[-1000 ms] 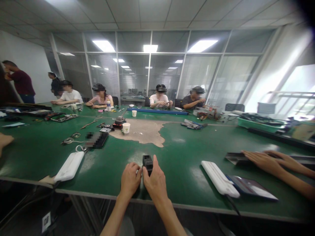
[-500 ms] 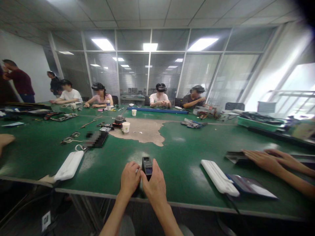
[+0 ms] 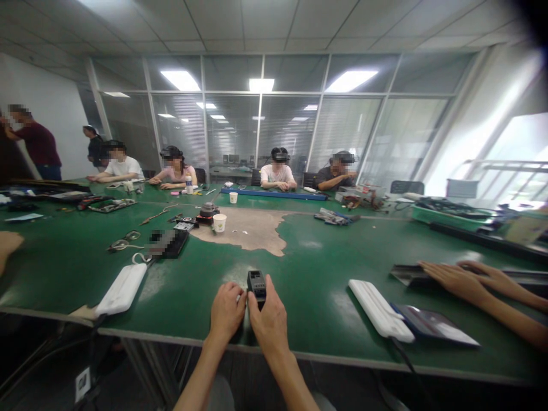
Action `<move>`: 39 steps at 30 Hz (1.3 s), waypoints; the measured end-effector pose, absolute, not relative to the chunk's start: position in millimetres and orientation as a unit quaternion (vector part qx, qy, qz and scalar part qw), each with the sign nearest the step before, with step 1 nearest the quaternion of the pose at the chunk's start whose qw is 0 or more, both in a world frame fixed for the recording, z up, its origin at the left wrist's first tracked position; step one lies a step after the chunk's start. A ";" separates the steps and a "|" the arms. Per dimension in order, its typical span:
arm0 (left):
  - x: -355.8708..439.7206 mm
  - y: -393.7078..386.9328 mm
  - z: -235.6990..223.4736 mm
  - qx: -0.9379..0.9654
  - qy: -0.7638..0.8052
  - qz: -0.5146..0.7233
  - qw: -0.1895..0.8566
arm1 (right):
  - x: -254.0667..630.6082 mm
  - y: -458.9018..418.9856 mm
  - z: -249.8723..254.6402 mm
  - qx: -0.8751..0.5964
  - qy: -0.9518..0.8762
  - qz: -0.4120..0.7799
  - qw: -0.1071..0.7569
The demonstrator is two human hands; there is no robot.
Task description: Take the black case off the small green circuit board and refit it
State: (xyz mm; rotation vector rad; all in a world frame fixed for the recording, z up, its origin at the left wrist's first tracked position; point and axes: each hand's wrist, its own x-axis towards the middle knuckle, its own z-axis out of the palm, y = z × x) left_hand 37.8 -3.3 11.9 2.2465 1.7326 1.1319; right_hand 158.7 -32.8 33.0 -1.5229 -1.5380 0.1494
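Note:
My right hand (image 3: 269,313) is closed around a small black box-shaped device (image 3: 257,281), thumb on its near left side and fingers along its right. Dark openings show in the device's upper face, while its lower part is hidden by the hand. Close by on the left, my left hand (image 3: 229,308) rests with its fingers curled inward near the table edge. Whatever those fingers hold, if anything, is hidden beneath them. Both hands are low over the green table (image 3: 317,319), almost touching each other.
White power banks (image 3: 122,290) lie left and right, the right one (image 3: 380,310) beside a flat packet (image 3: 434,325). A co-worker's hands (image 3: 460,282) rest on a dark metal channel (image 3: 406,274). Ahead stand a paper cup (image 3: 220,223) and a pile of tools (image 3: 336,216). Several people sit opposite.
The black device tilted slightly in my right hand, then came back close to its earlier angle. My left hand has hardly moved. Across the table, one person's hands have come down.

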 end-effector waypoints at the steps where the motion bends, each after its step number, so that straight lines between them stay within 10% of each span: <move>1: 37.9 -3.3 11.7 0.733 0.568 0.371 0.042 | 160.4 -32.9 38.5 -0.617 -0.622 0.063 0.478; 39: 38.2 -1.9 12.2 0.740 0.562 0.367 0.044 | 226.9 -22.2 2.1 -0.625 -0.624 -0.011 0.469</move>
